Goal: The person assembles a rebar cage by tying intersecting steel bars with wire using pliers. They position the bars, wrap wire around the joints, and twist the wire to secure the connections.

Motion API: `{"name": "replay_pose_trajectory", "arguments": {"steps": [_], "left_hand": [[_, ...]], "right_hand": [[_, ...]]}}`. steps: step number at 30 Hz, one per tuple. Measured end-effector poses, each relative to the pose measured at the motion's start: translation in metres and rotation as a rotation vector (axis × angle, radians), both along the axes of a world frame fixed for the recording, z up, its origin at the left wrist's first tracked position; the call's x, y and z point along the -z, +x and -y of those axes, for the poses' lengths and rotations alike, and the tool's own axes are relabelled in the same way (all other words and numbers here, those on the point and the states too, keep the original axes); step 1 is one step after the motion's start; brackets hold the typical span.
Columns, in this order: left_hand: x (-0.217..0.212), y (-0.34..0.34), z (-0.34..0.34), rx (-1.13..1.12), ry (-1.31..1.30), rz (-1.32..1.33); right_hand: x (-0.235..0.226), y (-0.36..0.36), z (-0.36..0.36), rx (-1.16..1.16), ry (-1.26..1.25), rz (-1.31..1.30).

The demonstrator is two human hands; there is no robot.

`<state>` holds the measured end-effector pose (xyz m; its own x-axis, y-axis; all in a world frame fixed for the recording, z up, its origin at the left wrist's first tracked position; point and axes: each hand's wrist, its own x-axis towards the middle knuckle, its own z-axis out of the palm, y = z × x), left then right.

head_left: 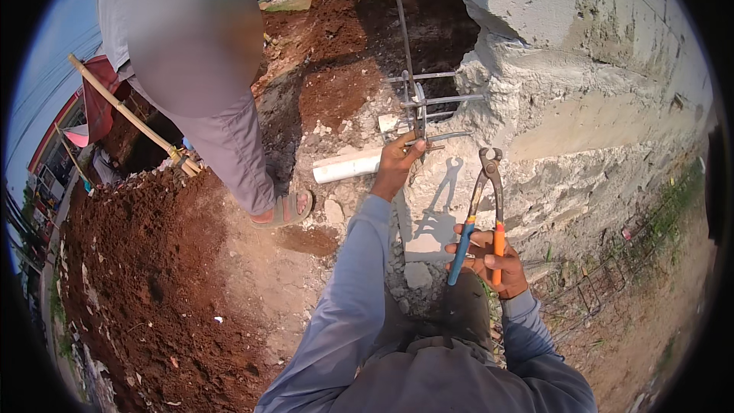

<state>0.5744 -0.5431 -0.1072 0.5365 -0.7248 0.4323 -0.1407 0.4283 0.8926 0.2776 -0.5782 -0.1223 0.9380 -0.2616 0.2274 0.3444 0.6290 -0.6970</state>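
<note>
Two handles on these pincers (483,206), one dipped in blue rubber and the other in orange, and they run up to a dark, worn metal head with rounded jaws that sit slightly apart. The right hand (489,258) has its fingers wrapped around both grips down low, so the tool stands nearly upright in front of the wall (596,99), its head just below the steel bars (436,99) without touching them. Its shadow falls sharp on the pale concrete behind.

The left hand (397,159) is stretched forward, fingers pinched on the lowest thin bar where it sticks out of the broken concrete. Those bars are grey, ribbed-looking rods, a few lying level and tied to an upright one that rises against the dirt.

The wall is rough and chipped, grey-white, with crumbly edges and smoother blocks above. A white plastic pipe (348,168) lies on the rubble just left of the hand. Reddish-brown soil (145,283) is heaped up on the left, lumpy and dry. Another person (206,84) stands there in grey trousers and a sandal (284,210), with a wooden handle (130,116) leaning across beside them.
</note>
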Motion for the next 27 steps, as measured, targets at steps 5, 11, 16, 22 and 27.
{"name": "replay_pose_trajectory", "arguments": {"steps": [5, 11, 16, 22, 27], "left_hand": [[-0.003, -0.006, 0.000, 0.012, 0.005, 0.003], [0.004, 0.006, 0.004, 0.019, 0.102, -0.015], [0.011, 0.009, 0.007, 0.027, 0.082, -0.034], [0.002, 0.003, 0.002, -0.079, 0.145, -0.002], [0.007, 0.005, 0.007, -0.061, 0.056, 0.033]], "right_hand": [[0.013, 0.011, 0.028, -0.036, -0.148, -0.318], [-0.026, 0.033, 0.040, -0.187, -0.273, -0.369], [-0.058, 0.052, 0.057, -0.216, -0.577, -0.563], [-0.075, 0.057, 0.062, -0.128, -0.798, -0.717], [-0.087, 0.053, 0.070, -0.127, -0.869, -0.758]]}}
